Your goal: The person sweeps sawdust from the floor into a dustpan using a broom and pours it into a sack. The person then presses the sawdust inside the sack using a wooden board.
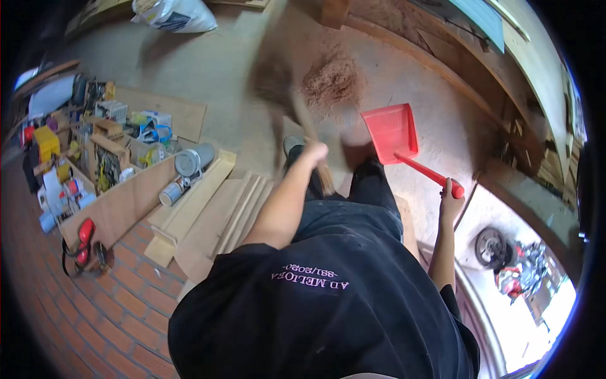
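My left hand [314, 153] is wrapped round the wooden handle of a broom [305, 120]. The dark broom head is smeared by motion and lies just left of a heap of reddish-brown sawdust [333, 79] on the concrete floor. In my right hand [451, 203] is the handle of a red dustpan [392, 129], its fingers closed near the handle's end. The pan is held in front of my right foot, to the lower right of the heap, with its wide edge towards the sawdust.
On the left, a wooden box [126, 196] holds tools, bottles and cans, beside stacked boards [208, 196]. A white sack [177, 16] stands at the back. Timber framing [429, 57] runs along the right. A wheel [492, 246] and machine parts lie at lower right.
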{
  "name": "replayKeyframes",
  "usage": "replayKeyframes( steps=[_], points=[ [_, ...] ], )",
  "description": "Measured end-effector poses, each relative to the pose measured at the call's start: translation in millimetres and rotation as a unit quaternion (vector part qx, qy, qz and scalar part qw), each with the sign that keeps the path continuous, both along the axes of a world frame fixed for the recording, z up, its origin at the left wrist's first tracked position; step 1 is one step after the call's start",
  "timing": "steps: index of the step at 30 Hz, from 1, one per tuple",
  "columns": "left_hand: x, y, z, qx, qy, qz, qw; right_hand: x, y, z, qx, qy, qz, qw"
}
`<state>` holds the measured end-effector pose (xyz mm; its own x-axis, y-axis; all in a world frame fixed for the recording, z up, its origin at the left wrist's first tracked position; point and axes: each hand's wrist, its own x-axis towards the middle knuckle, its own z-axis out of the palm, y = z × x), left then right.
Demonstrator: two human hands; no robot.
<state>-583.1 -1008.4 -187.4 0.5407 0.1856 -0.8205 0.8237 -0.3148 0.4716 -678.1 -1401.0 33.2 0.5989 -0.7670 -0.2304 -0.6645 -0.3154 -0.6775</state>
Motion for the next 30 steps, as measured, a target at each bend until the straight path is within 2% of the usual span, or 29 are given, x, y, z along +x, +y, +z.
replayKeyframes(
  steps=[1, 2, 3, 5, 7, 8, 12, 14, 16, 17, 19, 20, 22, 24, 27, 29, 30],
  points=[
    [-16.7, -27.0, 0.8, -0.006, 0.032, -0.018, 0.999, 7.6, -8.3, -2.6, -0.007, 0.000, 0.018, 1.000],
    [-41.0, -53.3, -13.4, 0.073, -0.029, -0.059, 0.995, 14.5, -21.5, -8.8, -0.009, 0.011, 0.034, 0.999],
    [-47.2, -62.4, 19.1, 0.081, -0.030, -0.042, 0.995, 18.4, -36.2, -17.3, 0.004, 0.014, 0.053, 0.998],
    [-38.0, -65.2, 122.2, -0.137, 0.068, 0.014, 0.988, 29.9, -71.0, -36.7, 0.016, 0.034, 0.102, 0.994],
    [-54.2, -50.4, 155.6, -0.117, 0.042, 0.073, 0.990, 39.5, -95.7, -44.1, 0.034, 0.036, 0.135, 0.990],
    [-57.6, -37.4, 180.9, -0.083, 0.074, 0.086, 0.990, 45.6, -104.8, -43.3, 0.038, 0.038, 0.160, 0.986],
    [-102.3, 39.7, 188.9, -0.005, 0.020, 0.104, 0.994, 68.4, -133.1, -45.0, 0.013, 0.083, 0.225, 0.971],
    [-101.9, 60.9, 191.4, 0.029, 0.008, 0.105, 0.994, 70.4, -146.1, -61.1, -0.041, 0.029, 0.272, 0.961],
    [-89.8, 85.1, 177.3, 0.091, 0.036, 0.133, 0.986, 76.1, -146.3, -55.6, -0.068, 0.021, 0.278, 0.958],
    [-80.1, 101.0, 158.9, 0.084, 0.034, 0.116, 0.989, 81.6, -137.1, -39.7, -0.078, 0.039, 0.267, 0.960],
    [-64.4, 126.6, 82.8, 0.127, 0.083, 0.171, 0.974, 91.2, -129.5, -27.7, -0.067, 0.048, 0.246, 0.966],
    [-73.7, 141.3, 8.0, 0.072, 0.084, 0.210, 0.971, 93.7, -129.3, -20.9, -0.046, 0.061, 0.246, 0.966],
    [-86.2, 161.9, -119.1, -0.032, 0.096, 0.288, 0.952, 100.3, -131.4, -16.8, -0.088, 0.075, 0.250, 0.961],
    [-54.6, 62.3, -65.3, -0.015, 0.108, 0.279, 0.954, 108.6, -137.8, -27.3, -0.077, 0.037, 0.253, 0.964],
    [-30.8, -81.7, 36.1, -0.001, 0.106, 0.255, 0.961, 123.9, -142.0, -38.9, -0.076, 0.079, 0.273, 0.956],
    [-30.5, -146.9, 83.3, -0.037, 0.108, 0.235, 0.965, 137.0, -144.5, -59.1, -0.092, 0.138, 0.280, 0.945],
    [-34.0, -165.1, 95.1, -0.065, 0.102, 0.229, 0.966, 145.7, -148.2, -72.3, -0.052, 0.123, 0.304, 0.943]
  ],
)
